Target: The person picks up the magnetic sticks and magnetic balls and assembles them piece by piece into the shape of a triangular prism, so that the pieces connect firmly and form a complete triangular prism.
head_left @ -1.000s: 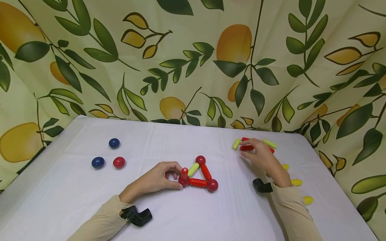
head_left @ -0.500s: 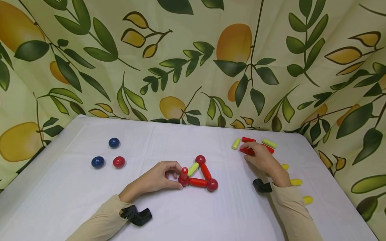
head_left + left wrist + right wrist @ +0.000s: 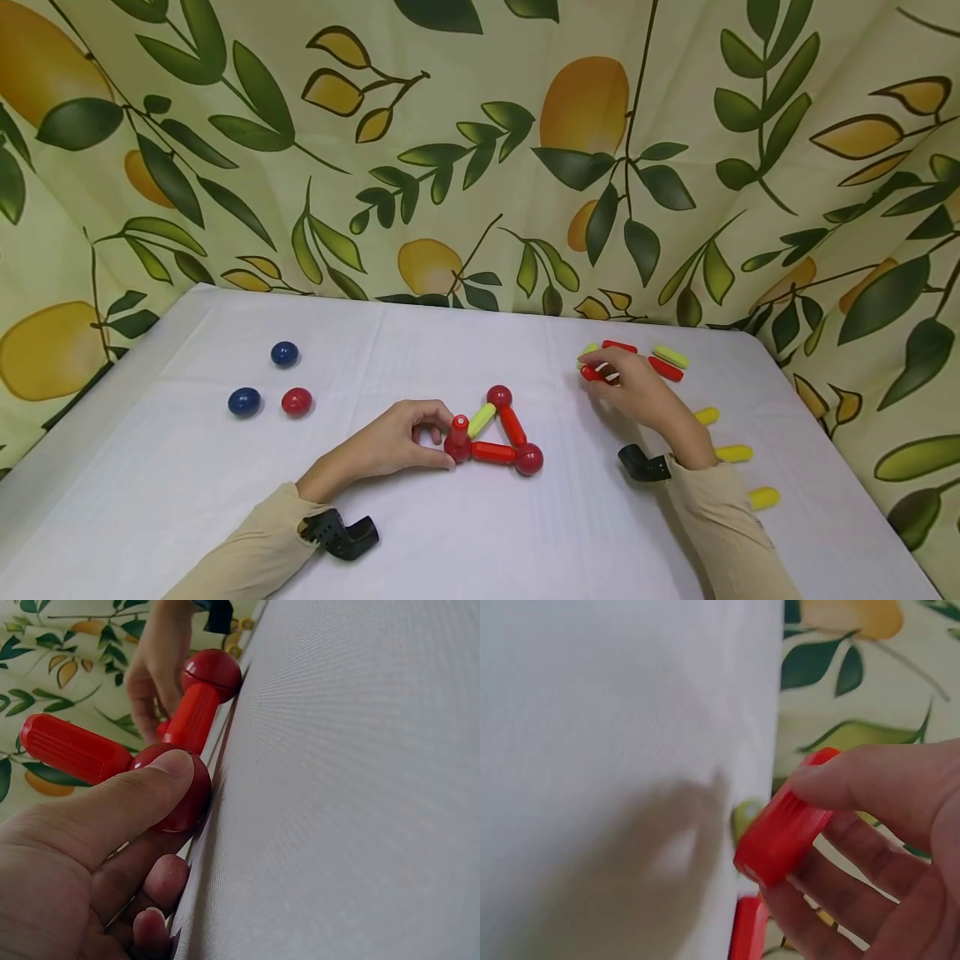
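Left hand (image 3: 405,435): red corner ball (image 3: 457,452) of rod-and-ball triangle (image 3: 492,453) pinched by fingers; upright red rod (image 3: 459,428) borne on it.
Right hand (image 3: 637,392): loose red rod (image 3: 784,834) grasped between thumb and fingers, held above tabletop (image 3: 360,350), right of triangle.

Red rod (image 3: 588,372) in right fingers (image 3: 603,357), red ball (image 3: 459,451) in left fingers (image 3: 429,410)

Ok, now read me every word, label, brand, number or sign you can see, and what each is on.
There is no readable text.
Red rod in the right hand, red ball in the left hand: no lettering shows.
Black wrist cameras: too small to tell.
Patterned curtain: only fruit and leaves.
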Demonstrator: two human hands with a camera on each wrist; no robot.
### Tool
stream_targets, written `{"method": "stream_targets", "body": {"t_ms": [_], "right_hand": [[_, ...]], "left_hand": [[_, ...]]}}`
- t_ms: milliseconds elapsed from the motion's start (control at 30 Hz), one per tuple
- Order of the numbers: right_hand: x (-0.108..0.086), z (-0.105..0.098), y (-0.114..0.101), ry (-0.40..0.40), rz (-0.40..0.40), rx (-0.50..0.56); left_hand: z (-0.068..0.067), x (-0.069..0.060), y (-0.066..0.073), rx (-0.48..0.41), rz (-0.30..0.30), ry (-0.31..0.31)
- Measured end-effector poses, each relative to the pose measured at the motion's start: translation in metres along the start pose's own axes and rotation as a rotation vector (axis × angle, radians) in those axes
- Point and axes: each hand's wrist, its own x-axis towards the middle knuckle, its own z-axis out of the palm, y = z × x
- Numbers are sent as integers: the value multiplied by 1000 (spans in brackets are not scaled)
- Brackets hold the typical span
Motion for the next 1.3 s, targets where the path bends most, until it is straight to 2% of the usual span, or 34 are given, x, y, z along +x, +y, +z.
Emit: {"method": "stream_targets", "body": {"t_ms": [167,333,767,1300], "right_hand": [[0,1,-11,-27,-58,110],[0,1,-19,-76,-30,162],[-3,0,-36,-167,-27,189],[-11,6,-65,-352,-108,249]], "left_hand": [[-1,1,1,3,-6,4],[-1,1,2,10,-5,5],[-1,2,2,10,-1,2],[-1,1,3,3,3,4]]}}
